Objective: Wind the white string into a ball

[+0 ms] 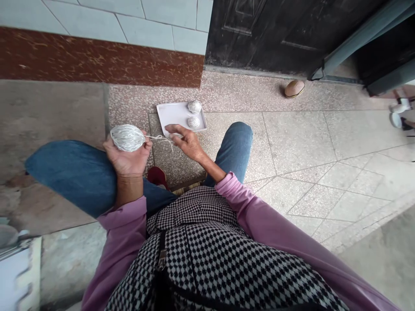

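My left hand [128, 157] is closed around a ball of silvery-white yarn [126, 137], held above my left knee. A loose strand [158, 139] runs from the ball to my right hand [184, 140], whose fingers are half spread with the strand passing between them near the thumb and forefinger. Just beyond my right hand a white tray [173, 114] lies on the floor. Two smaller yarn balls [194, 106] [193, 122] sit at its right side.
I sit with knees apart in blue jeans on a speckled stone floor. A red object [157, 176] lies between my legs. A brown oval stone-like thing [294, 88] rests by a dark door. A red-tiled wall base runs behind the tray.
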`<state>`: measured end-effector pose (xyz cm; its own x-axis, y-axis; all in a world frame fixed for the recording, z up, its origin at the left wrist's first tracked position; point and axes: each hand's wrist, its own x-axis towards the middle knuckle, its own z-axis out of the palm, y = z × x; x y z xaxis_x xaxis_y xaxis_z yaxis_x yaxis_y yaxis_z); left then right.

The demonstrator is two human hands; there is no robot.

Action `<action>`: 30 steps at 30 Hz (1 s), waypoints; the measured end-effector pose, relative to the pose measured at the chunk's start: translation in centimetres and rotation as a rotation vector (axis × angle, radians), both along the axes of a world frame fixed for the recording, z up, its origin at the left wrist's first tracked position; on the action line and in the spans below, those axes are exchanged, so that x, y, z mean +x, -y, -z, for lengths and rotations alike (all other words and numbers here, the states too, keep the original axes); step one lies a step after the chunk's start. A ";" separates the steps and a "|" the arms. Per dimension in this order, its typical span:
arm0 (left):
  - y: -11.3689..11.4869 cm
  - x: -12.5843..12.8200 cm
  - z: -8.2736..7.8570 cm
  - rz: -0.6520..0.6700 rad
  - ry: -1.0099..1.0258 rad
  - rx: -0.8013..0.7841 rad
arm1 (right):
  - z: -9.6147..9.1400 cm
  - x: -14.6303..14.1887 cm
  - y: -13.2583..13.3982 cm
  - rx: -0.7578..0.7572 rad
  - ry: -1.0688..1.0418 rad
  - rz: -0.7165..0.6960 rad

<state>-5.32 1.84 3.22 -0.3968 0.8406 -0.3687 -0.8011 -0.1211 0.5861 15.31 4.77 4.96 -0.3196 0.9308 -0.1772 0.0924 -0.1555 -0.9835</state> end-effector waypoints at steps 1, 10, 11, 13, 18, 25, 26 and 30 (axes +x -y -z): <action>0.0 0.0 0.0 0.003 -0.002 0.000 | -0.1 -1.3 0.2 -0.042 -0.055 -0.035; 0.4 0.2 0.3 0.015 -0.023 0.001 | 0.3 -3.8 0.4 -0.311 -0.195 -0.036; 0.4 0.3 0.3 0.024 -0.035 -0.012 | 0.3 -3.6 0.3 -0.313 -0.200 -0.024; 0.5 0.5 0.5 0.061 -0.068 -0.018 | 0.4 -3.3 0.2 -0.319 -0.225 -0.001; 0.8 0.3 1.5 0.158 -0.173 0.031 | 1.1 -3.3 0.0 -0.297 -0.296 0.043; 1.1 -0.9 3.1 0.289 -0.242 0.057 | 1.8 -2.1 0.0 -0.155 -0.077 0.037; 1.2 -1.1 3.2 0.298 -0.251 0.071 | 1.7 -1.9 0.0 -0.123 -0.033 0.058; 1.3 -1.6 3.3 0.354 -0.306 0.118 | 1.0 -1.1 0.0 0.025 0.131 0.112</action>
<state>-6.88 0.53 -0.04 -0.1545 0.9725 -0.1741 -0.5983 0.0481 0.7998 14.21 4.80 4.00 -0.1893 0.9639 -0.1870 0.2032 -0.1478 -0.9679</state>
